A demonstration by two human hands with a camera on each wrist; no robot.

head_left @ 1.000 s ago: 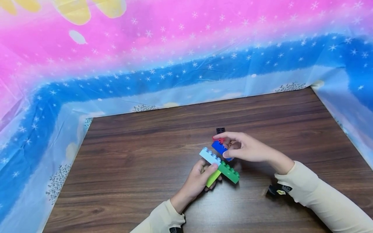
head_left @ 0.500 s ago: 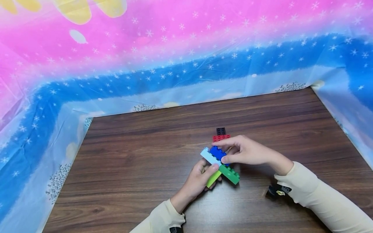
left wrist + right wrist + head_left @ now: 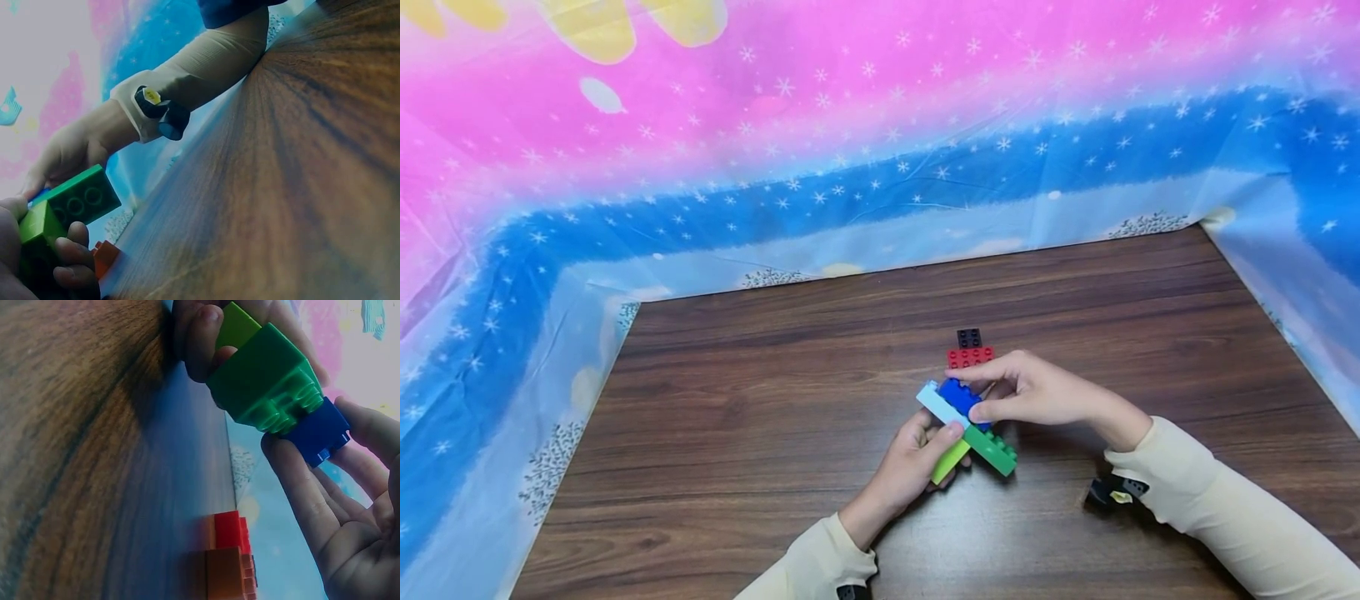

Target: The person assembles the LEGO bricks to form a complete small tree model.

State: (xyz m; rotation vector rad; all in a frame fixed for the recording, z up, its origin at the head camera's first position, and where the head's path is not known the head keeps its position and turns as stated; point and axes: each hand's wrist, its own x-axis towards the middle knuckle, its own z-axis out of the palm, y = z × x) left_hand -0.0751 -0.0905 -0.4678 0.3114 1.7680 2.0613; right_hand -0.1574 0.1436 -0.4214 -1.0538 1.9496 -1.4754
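Observation:
My left hand [image 3: 906,467] grips a lime green brick [image 3: 950,462] above the table. Joined to it are a light blue brick [image 3: 938,403] and a green brick [image 3: 992,452], end to end. Thumb and fingers of my right hand [image 3: 1045,392] pinch a blue brick [image 3: 958,398], which sits on the studs where those two bricks meet. From the right wrist view, the blue brick [image 3: 315,432] touches the green brick's studs. Tubes show on the underside of the green brick [image 3: 84,195] in the left wrist view.
Beyond my hands, a red brick [image 3: 972,357] and a black brick [image 3: 969,337] lie on the wooden table [image 3: 760,400]. An orange brick [image 3: 226,574] stands beside the red one in the right wrist view. Patterned cloth [image 3: 850,208] borders the table's back and sides.
My right hand has brought the blue brick down and toward me onto the light blue and green bricks, uncovering the red and black bricks. The left hand has stayed nearly still.

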